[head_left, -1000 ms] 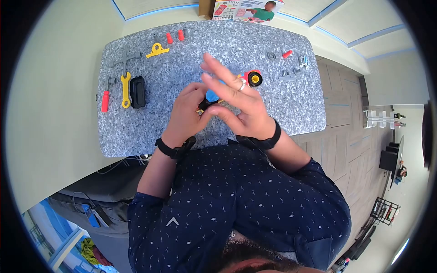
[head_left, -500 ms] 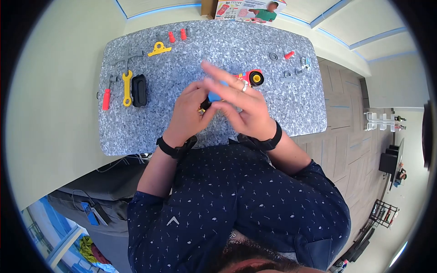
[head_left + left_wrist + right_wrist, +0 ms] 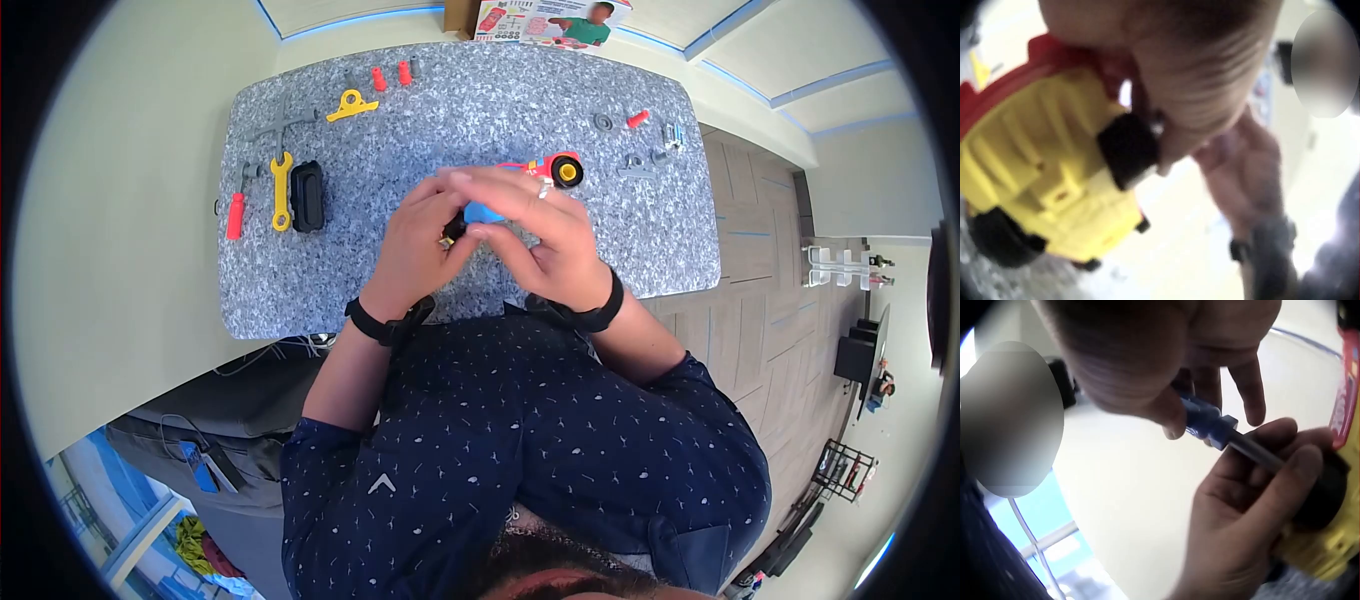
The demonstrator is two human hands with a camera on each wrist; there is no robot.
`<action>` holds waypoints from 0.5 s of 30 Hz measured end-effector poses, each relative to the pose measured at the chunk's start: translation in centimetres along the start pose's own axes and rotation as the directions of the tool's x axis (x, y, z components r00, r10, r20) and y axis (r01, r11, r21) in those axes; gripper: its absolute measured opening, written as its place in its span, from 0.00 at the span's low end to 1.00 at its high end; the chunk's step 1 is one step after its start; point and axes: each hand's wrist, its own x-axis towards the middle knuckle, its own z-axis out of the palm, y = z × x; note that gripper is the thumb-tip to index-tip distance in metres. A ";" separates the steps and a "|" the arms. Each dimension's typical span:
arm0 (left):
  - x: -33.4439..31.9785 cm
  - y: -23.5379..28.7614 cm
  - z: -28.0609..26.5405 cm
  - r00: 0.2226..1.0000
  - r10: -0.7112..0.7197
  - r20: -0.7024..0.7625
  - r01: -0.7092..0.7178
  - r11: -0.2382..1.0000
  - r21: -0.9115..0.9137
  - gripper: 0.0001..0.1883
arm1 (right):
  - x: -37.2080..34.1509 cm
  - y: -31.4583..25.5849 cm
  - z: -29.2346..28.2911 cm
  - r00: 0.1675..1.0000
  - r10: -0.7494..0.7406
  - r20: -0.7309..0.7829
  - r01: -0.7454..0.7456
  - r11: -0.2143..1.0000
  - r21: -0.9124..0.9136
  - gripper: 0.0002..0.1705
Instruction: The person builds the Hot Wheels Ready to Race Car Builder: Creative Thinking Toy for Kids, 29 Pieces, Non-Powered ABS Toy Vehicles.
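Note:
A toy car (image 3: 1041,156) with a yellow underside, red body and black wheels is held tilted over the table. My left hand (image 3: 408,238) grips it at a black wheel (image 3: 1329,494), thumb and fingers around the screwdriver's tip. A screwdriver (image 3: 1207,420) with a blue handle and grey shaft points into that wheel. Its handle is pinched between the thumb and fingers of my right hand (image 3: 550,232). In the head view the hands cover most of the car; a far wheel (image 3: 566,172) with a yellow hub shows beyond them.
On the speckled table (image 3: 620,250), a yellow wrench (image 3: 281,192), black tray (image 3: 307,196) and red-handled tool (image 3: 235,215) lie left. A yellow piece (image 3: 352,106) and red pegs (image 3: 404,73) sit at the back. Several small grey parts (image 3: 636,166) lie right; a printed box (image 3: 540,22) stands behind.
The right hand's raised fingers have come down and folded over the screwdriver handle. The left hand and the car have stayed nearly in place.

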 end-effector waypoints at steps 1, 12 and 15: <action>0.2 0.0 0.1 1.000 0.005 -0.017 -0.006 1.000 -0.026 0.18 | -0.2 0.0 -0.2 1.000 -0.004 0.014 0.005 0.999 -0.048 0.40; 0.3 0.1 0.0 1.000 -0.004 -0.007 0.004 0.999 -0.049 0.17 | 0.9 -1.1 0.4 1.000 -0.018 -0.013 0.018 0.999 0.040 0.38; -0.4 -1.0 0.6 1.000 0.029 0.001 -0.029 0.999 0.023 0.18 | 0.4 -0.6 -0.1 0.997 -0.043 0.070 0.039 0.998 0.050 0.35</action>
